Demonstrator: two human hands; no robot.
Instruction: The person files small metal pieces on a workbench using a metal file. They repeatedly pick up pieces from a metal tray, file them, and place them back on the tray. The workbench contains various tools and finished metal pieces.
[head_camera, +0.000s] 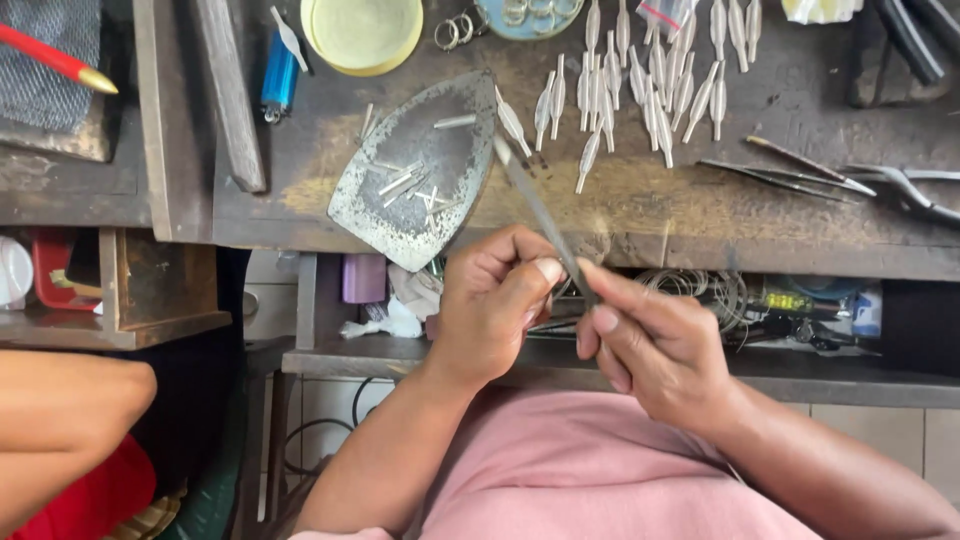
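- Both hands are meeting in front of the bench edge (600, 255), above a pink-clad lap (600, 470).
- Left hand (495, 305) is curling into a loose fist, thumb pressing against the lower end of a file (540, 210); whether a small piece is also sitting inside the fist cannot be told.
- Right hand (650, 350) is pinching the same file between thumb and forefinger, remaining fingers folding under.
- File is slanting up and away from the hands, its tip lying over the bench just beside an iron plate (420, 170).
- Iron plate, pointed end toward the left hand, is carrying a scatter of short metal rods (410, 185).
- Beyond the right hand, many pale tapered pieces (640, 80) are lying in loose rows on the bench.
- Farther right of those, tweezers (790, 180) and pliers (910, 190) are resting side by side.
- Beyond the left hand, a blue lighter (280, 80), a yellow lid (362, 32) and some rings (455, 30) are lying near the far edge.
- Under the bench edge, just behind the hands, a shelf (800, 365) is holding coiled wire (700, 290) and small clutter.
- Far left of the left hand, a red pencil (55, 60) is lying on grey mesh (45, 65), and another person's bare limb (60, 420) is showing at the frame edge.
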